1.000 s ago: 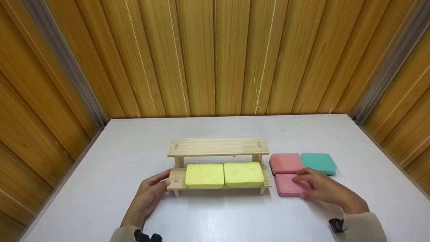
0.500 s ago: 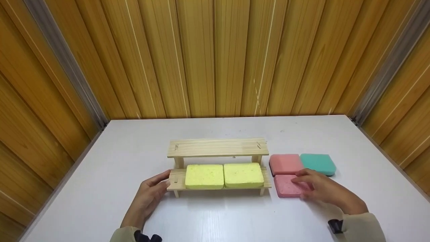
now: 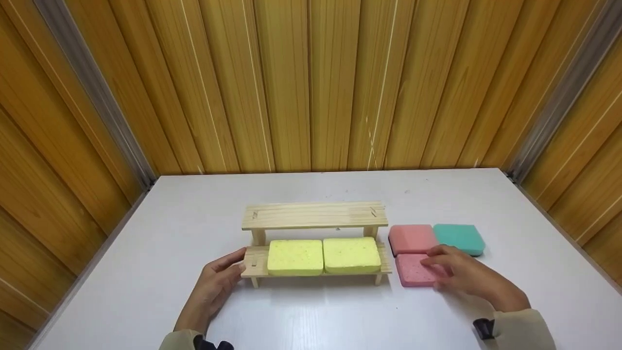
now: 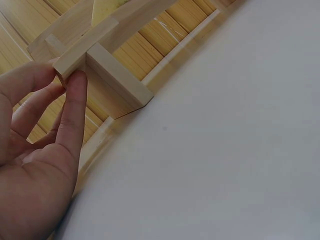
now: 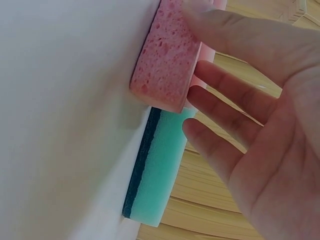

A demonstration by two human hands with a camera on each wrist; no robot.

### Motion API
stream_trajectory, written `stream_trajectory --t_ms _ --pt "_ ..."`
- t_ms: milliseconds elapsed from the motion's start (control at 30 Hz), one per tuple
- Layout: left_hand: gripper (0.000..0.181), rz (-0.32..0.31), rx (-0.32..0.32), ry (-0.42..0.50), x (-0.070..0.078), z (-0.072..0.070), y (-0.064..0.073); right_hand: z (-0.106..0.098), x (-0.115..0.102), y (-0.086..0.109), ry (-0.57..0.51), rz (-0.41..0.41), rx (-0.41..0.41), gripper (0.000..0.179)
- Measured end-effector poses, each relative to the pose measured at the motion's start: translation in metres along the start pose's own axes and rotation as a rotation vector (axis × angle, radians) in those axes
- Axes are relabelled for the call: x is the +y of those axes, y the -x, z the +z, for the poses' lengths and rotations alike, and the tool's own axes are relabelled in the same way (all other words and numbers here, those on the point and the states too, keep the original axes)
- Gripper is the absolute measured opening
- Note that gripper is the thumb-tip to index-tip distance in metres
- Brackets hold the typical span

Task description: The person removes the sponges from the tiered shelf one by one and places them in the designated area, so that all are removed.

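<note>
A two-tier wooden rack [image 3: 315,215] stands mid-table in the head view. Two yellow sponges [image 3: 295,257] lie side by side on its lower shelf. My left hand [image 3: 217,282] pinches the left end of that shelf; the left wrist view shows thumb and fingertips on the board end [image 4: 82,55]. To the rack's right, my right hand [image 3: 466,274] rests on a pink sponge [image 3: 413,270] with relaxed fingers. The right wrist view shows the thumb against this porous sponge [image 5: 165,55] and the other fingers loosely extended beside it.
Behind the pink sponge lie a lighter pink sponge [image 3: 413,238] and a teal sponge [image 3: 459,238] with a dark scouring layer [image 5: 142,162]. All rest on the white table [image 3: 311,316]. Wood-patterned panels [image 3: 311,87] rise behind and at both sides.
</note>
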State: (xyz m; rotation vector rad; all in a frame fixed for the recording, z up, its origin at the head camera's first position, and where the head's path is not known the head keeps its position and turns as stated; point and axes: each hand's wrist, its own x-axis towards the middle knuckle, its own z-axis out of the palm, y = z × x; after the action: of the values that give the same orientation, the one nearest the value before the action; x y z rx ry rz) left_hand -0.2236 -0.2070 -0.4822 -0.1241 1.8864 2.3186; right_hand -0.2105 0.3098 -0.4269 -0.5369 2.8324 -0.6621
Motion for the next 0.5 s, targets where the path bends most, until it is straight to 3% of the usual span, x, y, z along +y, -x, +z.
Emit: stream_trajectory --t_ms 333,500 --pt "0.054 -0.002 0.024 0.001 -0.0012 0.0014 -0.0011 -0.0022 -0.0012 0.0009 0.015 -0.047 0.017 0.042" --pt "0.054 -0.005 0.028 0.015 -0.0006 0.0011 -0.0012 -0.0025 -0.0029 0.0025 0.041 -0.096 0.065 0.039"
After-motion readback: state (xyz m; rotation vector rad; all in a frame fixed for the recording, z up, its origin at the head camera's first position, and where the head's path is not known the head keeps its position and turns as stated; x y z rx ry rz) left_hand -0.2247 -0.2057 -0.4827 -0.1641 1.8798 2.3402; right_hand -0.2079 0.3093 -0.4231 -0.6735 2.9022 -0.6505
